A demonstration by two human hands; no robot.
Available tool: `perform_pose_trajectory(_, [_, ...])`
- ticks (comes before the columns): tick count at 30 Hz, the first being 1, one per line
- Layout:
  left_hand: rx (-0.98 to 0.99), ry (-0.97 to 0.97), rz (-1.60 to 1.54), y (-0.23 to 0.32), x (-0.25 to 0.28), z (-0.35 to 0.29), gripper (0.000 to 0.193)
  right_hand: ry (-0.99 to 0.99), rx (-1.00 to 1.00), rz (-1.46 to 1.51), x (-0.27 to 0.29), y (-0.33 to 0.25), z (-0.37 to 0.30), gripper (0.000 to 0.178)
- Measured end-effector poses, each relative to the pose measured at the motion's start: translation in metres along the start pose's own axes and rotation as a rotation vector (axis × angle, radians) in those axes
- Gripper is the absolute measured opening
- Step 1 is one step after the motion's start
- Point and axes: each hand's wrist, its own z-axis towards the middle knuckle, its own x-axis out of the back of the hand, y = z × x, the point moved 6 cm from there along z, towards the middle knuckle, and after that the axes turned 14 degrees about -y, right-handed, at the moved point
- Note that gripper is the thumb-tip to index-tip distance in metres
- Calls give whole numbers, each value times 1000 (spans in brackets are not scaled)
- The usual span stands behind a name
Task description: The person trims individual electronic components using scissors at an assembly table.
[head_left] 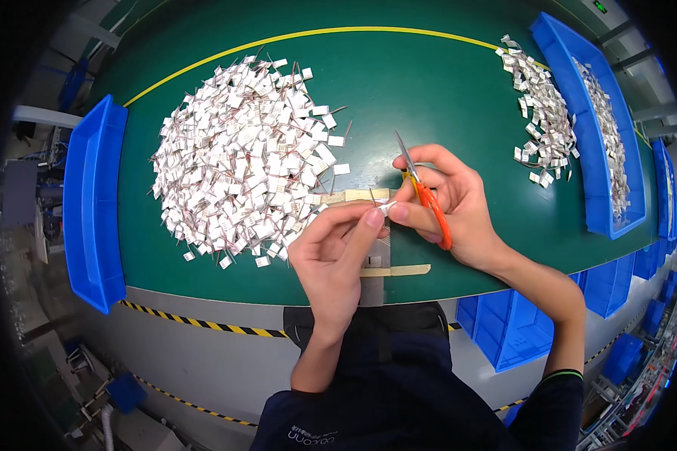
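Our left hand (329,259) and right hand (465,214) pinch a white tag (386,208) mid-frame, the right also gripping orange-handled scissors (432,210).

The scissors (431,204) in your right hand (462,207) have smooth, shiny metal blades (405,150) and glossy orange plastic handles (438,218). Left of your grip, the heap (241,158) shows matt white, paper-like tags on thin wires. Beneath your grip, the green tabletop (421,90) looks smooth with a faint sheen, and the beige tape strip (406,270) nearer you is matt and papery. Well out to your left, the tray (94,218) is smooth, semi-gloss blue plastic. Your dark sleeve (557,402), below your grip, is matt cloth.
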Motion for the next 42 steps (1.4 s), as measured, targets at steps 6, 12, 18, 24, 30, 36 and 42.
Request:
perform_pose_trajectory(6, [-21,-6,0,-2,1,3,13,-1,15,-63,0,0,-1,42])
perform_pose_trajectory(12, [-52,-8,-18,-4,1,5,13,12,88,-126,0,5,0,42])
perform_pose_trajectory(18, [-48,-15,-50,-3,3,5,11,15,97,-189,1,6,-2,44])
perform_pose_trajectory(24, [-44,-23,-18,6,2,4,9,-16,49,-194,0,9,-5,46])
perform_pose_trajectory(30, [-31,-23,-12,6,5,2,10,-37,34,-188,-2,12,-7,46])
perform_pose_trajectory(36, [-22,-36,-90,5,11,-1,9,-104,-65,-117,-9,2,-5,40])
perform_pose_trajectory(42, [30,-121,-234,7,10,-1,5,-259,-217,24,0,2,-4,47])
